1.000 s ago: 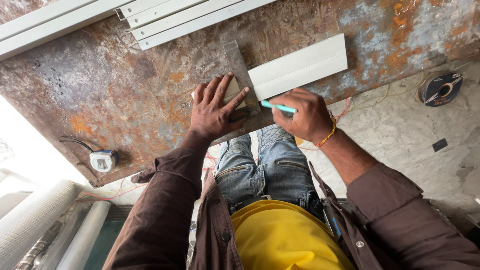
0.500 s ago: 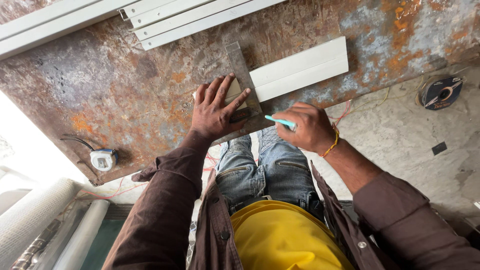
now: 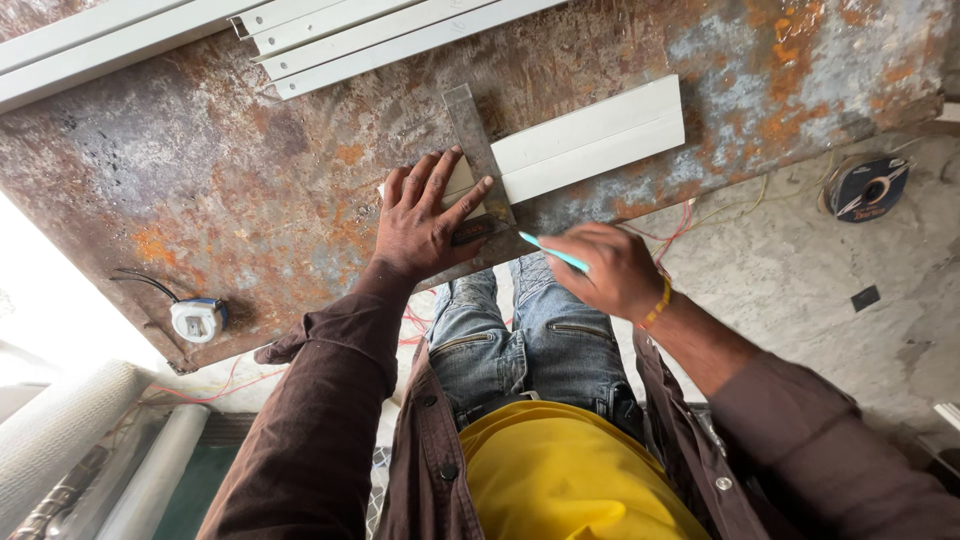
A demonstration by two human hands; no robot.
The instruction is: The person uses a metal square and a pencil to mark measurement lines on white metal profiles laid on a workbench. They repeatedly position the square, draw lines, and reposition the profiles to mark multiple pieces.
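Where the rusty metal table (image 3: 250, 200) meets its near edge, a white, flat, grooved plastic strip (image 3: 590, 140) lies with a grey steel try square (image 3: 478, 150) set across it. The left hand (image 3: 425, 215) presses flat, fingers spread, on the strip's near end and the square. Just right, off the edge, the right hand (image 3: 610, 270) has its grip pinched on a turquoise pencil (image 3: 552, 253).
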